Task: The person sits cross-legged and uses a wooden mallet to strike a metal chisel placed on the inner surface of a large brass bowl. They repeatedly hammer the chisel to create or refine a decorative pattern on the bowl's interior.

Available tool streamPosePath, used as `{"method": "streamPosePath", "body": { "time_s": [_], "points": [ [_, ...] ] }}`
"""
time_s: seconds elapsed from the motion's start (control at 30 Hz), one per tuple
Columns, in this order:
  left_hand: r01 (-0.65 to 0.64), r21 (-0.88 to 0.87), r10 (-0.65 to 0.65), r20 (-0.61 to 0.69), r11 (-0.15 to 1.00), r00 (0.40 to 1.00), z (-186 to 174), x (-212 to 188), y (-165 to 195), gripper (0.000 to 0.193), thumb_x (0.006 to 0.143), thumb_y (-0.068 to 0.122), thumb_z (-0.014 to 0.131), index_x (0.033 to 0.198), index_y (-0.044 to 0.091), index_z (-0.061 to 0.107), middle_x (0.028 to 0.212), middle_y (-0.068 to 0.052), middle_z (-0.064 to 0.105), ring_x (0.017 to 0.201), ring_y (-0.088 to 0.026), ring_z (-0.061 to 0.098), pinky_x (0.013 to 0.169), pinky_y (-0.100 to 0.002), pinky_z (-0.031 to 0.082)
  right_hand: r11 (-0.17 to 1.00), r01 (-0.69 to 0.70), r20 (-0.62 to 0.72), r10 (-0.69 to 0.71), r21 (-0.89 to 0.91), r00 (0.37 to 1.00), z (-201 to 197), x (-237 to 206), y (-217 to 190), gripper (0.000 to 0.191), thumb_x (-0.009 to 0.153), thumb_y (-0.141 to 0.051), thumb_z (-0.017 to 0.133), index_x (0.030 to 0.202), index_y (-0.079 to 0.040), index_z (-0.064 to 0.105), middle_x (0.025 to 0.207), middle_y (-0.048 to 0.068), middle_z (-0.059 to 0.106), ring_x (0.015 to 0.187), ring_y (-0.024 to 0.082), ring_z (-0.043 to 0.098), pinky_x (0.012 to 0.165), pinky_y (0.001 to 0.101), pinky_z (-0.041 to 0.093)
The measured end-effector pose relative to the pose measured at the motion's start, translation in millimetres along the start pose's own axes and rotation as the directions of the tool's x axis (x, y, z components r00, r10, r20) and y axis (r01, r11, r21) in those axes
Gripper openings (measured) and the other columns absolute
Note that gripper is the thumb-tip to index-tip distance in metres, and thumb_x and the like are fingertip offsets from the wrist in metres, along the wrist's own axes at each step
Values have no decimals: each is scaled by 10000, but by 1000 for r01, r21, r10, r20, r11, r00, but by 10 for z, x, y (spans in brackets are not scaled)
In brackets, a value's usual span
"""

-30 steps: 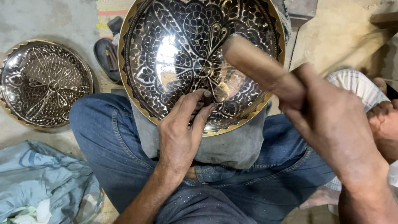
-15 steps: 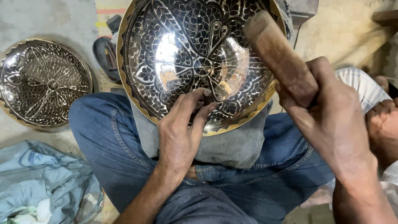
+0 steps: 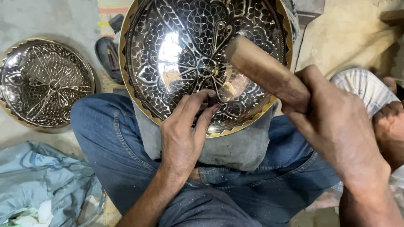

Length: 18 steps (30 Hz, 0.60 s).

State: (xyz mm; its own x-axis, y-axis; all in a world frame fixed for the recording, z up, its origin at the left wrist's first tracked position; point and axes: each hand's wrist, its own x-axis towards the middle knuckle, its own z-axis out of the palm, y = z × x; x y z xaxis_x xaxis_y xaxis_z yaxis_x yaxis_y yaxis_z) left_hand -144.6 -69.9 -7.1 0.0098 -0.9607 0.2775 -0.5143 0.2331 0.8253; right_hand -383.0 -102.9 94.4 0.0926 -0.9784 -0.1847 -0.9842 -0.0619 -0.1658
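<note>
1. As the large engraved metal bowl (image 3: 176, 54) rested tilted on the seated person's lap, its patterned inside faced the camera, dark ground and bright leaf shapes ringed by a gold-coloured scalloped rim.
2. The left hand (image 3: 183, 134) lay against the bowl's lower inside edge, fingers pinched shut around a small dark punch (image 3: 211, 99) whose tip met the metal just below the bowl's centre.
3. The right hand (image 3: 336, 130), to the right of the bowl, was wrapped tight around the handle of a wooden mallet (image 3: 263, 71); the mallet's rounded head hung over the bowl's right half, just above and to the right of the punch, blurred, and whether it touched the punch could not be told.
4. A grey cloth (image 3: 240, 147) sat under the bowl's lower rim, between the bowl and the person's blue jeans (image 3: 109, 147).
5. A second, smaller engraved bowl (image 3: 44, 84) stood on the floor well to the left of the large bowl, its pattern much the same.
6. A dark sandal (image 3: 108, 52) lay between the two bowls, just beside the large bowl's left rim.
7. Crumpled blue-grey fabric (image 3: 46, 185) lay on the floor below and to the left of the large bowl.
8. To the right of the bowl, past the right hand, part of another person in a checked garment (image 3: 357, 84) showed at the frame's edge.
</note>
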Motion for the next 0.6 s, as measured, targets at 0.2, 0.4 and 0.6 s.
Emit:
{"method": "streamPosePath", "body": {
  "time_s": [0.2,0.4,0.6],
  "points": [
    [-11,-4,11,-9,1000,1000,-11,25,9,300,985,49,700,1276,21,631,1095,-123,729,963,-216,767,788,-330,671,995,89,-39,-91,-50,995,-21,-12,-52,417,862,-191,805,1144,-37,540,836,136,692,776,293,725,669,405,555],
    [-25,-12,24,-21,1000,999,-34,12,37,304,981,49,702,1275,15,634,1091,-125,727,953,-225,767,789,-349,656,992,103,-26,-105,-76,994,60,-61,-27,422,855,-205,819,1126,-35,544,814,134,688,751,298,714,651,405,552],
    [9,12,-9,9,1000,1000,-3,11,3,326,980,61,709,1291,17,626,1070,-123,718,925,-210,764,731,-306,665,999,52,13,-52,-11,999,96,-66,-31,351,891,-196,780,1128,-62,558,841,108,694,727,245,713,660,376,571]
  ]
}}
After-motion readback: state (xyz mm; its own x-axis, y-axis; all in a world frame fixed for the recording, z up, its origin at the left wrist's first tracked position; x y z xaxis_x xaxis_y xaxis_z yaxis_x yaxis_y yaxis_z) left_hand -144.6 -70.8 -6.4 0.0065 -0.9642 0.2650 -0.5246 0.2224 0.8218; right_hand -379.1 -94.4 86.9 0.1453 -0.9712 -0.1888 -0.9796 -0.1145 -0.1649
